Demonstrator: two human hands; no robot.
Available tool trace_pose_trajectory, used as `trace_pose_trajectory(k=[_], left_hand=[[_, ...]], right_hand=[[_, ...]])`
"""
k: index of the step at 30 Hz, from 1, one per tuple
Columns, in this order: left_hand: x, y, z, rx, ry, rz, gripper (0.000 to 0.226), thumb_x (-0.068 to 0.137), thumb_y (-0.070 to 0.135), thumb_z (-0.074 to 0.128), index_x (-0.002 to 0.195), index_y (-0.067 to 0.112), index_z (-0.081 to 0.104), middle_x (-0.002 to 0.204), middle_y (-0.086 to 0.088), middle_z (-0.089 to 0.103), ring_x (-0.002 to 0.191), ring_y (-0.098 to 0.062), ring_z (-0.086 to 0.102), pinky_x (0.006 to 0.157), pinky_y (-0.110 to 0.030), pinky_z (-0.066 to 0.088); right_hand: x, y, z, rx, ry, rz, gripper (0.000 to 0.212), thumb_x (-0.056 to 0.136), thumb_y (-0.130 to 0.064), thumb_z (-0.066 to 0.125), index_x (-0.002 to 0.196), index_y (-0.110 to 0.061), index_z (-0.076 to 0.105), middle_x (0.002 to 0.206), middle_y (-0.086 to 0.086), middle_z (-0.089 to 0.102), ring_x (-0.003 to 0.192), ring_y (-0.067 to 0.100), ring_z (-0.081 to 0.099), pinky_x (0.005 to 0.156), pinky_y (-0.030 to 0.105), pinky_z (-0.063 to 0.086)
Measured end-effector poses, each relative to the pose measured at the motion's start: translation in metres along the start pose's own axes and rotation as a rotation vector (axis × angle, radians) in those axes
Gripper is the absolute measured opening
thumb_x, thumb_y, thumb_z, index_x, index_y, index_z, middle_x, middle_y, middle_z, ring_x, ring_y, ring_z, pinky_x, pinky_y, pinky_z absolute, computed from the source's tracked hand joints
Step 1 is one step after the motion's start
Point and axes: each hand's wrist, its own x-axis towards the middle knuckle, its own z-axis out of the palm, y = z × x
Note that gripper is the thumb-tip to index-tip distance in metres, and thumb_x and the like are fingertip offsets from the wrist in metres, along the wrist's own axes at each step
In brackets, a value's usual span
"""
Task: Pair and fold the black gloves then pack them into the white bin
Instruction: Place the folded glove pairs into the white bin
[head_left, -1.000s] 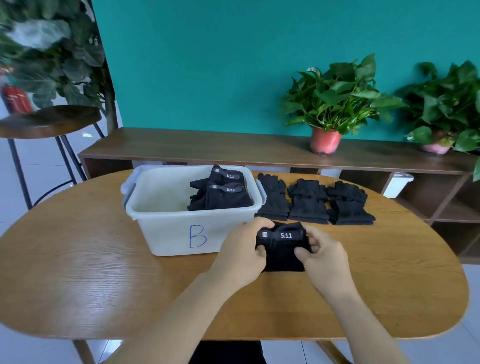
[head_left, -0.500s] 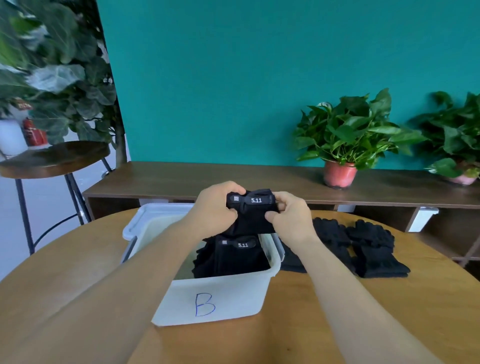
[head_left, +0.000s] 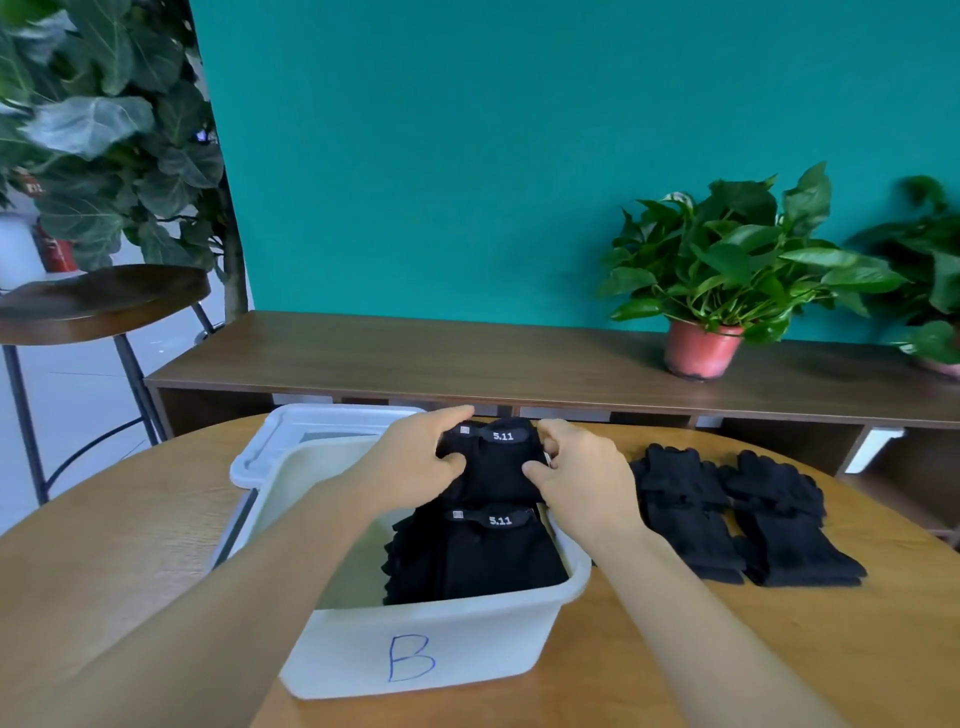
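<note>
A folded pair of black gloves (head_left: 493, 462) with a "5.11" tag sits low inside the white bin (head_left: 415, 649), at its far right side. My left hand (head_left: 415, 457) grips the pair's left edge and my right hand (head_left: 576, 467) grips its right edge. In front of it in the bin lies another folded black pair (head_left: 483, 556) with the same tag. Loose black gloves (head_left: 737, 514) lie in piles on the table to the right of the bin.
The bin, marked "B", stands on an oval wooden table (head_left: 779, 649). Behind it runs a low wooden shelf (head_left: 467, 364) with a potted plant (head_left: 722, 291) and a second plant at the far right. A stool (head_left: 98, 301) stands at the left.
Both hands lifted the folded pair off the table, carried it left over the bin, and have lowered it into the bin behind the other folded pair.
</note>
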Motion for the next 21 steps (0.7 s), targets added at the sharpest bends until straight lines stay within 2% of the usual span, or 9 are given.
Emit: trace_pose_trajectory(k=[2,4,6,7,10,13,15,17,21], left_hand=[[-0.007,0.0,-0.001,0.059,0.026,0.035,0.06,0.099,0.022,0.053,0.153,0.032,0.03,0.146,0.004,0.049,0.129,-0.016,0.05,0.107,-0.028,0.038],[-0.016,0.002,0.001,0.163,0.091,0.106,0.059,0.1,0.028,0.051,0.154,0.03,0.028,0.155,0.004,0.037,0.139,-0.016,0.038,0.114,-0.033,0.031],[-0.029,0.004,0.003,0.277,0.133,0.193,0.058,0.101,0.035,0.048,0.154,0.027,0.028,0.162,0.003,0.022,0.144,-0.018,0.029,0.118,-0.037,0.021],[-0.035,0.005,0.004,0.321,0.125,0.236,0.06,0.099,0.042,0.043,0.155,0.025,0.028,0.163,0.004,0.017,0.145,-0.017,0.026,0.12,-0.034,0.015],[-0.051,0.005,0.006,0.428,0.004,0.307,0.087,0.081,0.063,0.017,0.157,0.02,0.018,0.165,0.008,0.003,0.15,-0.004,0.0,0.114,-0.021,-0.007],[-0.055,-0.002,0.006,0.548,-0.122,0.263,0.101,0.069,0.07,0.006,0.158,0.021,0.002,0.164,0.01,-0.013,0.14,0.007,-0.021,0.116,-0.027,-0.017],[-0.055,-0.005,0.005,0.615,-0.182,0.227,0.096,0.08,0.072,0.019,0.157,0.02,-0.003,0.163,0.009,-0.017,0.138,0.008,-0.024,0.117,-0.032,-0.019],[-0.054,-0.007,0.007,0.633,-0.236,0.188,0.089,0.094,0.062,0.038,0.157,0.018,-0.008,0.162,0.007,-0.02,0.142,0.004,-0.022,0.118,-0.034,-0.02],[-0.052,-0.012,0.011,0.6,-0.326,0.119,0.094,0.095,0.06,0.045,0.156,0.019,-0.013,0.161,0.007,-0.022,0.145,0.001,-0.02,0.118,-0.036,-0.021]], right_hand=[[-0.003,0.0,-0.002,-0.082,0.002,-0.031,0.013,0.091,-0.021,0.06,0.104,-0.019,0.057,0.097,0.0,0.06,0.091,0.022,0.054,0.062,0.03,0.039],[-0.006,0.001,-0.004,-0.157,0.006,-0.098,0.042,0.095,-0.026,0.057,0.136,-0.019,0.05,0.129,0.0,0.056,0.122,0.02,0.046,0.087,0.03,0.044],[-0.011,-0.002,-0.007,-0.174,0.02,-0.234,0.057,0.098,-0.032,0.056,0.15,-0.019,0.036,0.153,-0.001,0.038,0.141,0.019,0.028,0.112,0.031,0.029],[-0.014,-0.004,-0.008,-0.177,-0.003,-0.304,0.062,0.098,-0.035,0.055,0.152,-0.019,0.031,0.159,0.0,0.028,0.146,0.019,0.021,0.117,0.032,0.02],[-0.02,-0.006,-0.007,-0.25,-0.181,-0.399,0.077,0.098,-0.049,0.048,0.158,-0.018,0.011,0.165,0.0,0.002,0.151,0.013,-0.004,0.119,0.03,-0.007],[-0.022,-0.005,-0.002,-0.366,-0.371,-0.359,0.084,0.097,-0.062,0.035,0.157,-0.018,-0.006,0.164,0.0,-0.013,0.149,0.012,-0.017,0.12,0.038,-0.014],[-0.022,-0.005,0.002,-0.455,-0.457,-0.339,0.085,0.096,-0.067,0.027,0.156,-0.018,-0.009,0.163,0.002,-0.016,0.149,0.014,-0.018,0.12,0.043,-0.014],[-0.022,-0.005,0.005,-0.507,-0.517,-0.328,0.086,0.095,-0.07,0.021,0.156,-0.019,-0.01,0.163,0.004,-0.015,0.149,0.014,-0.018,0.119,0.045,-0.016],[-0.02,-0.007,0.007,-0.572,-0.59,-0.324,0.086,0.093,-0.072,0.017,0.157,-0.019,-0.008,0.164,0.004,-0.011,0.15,0.013,-0.015,0.118,0.046,-0.018]])
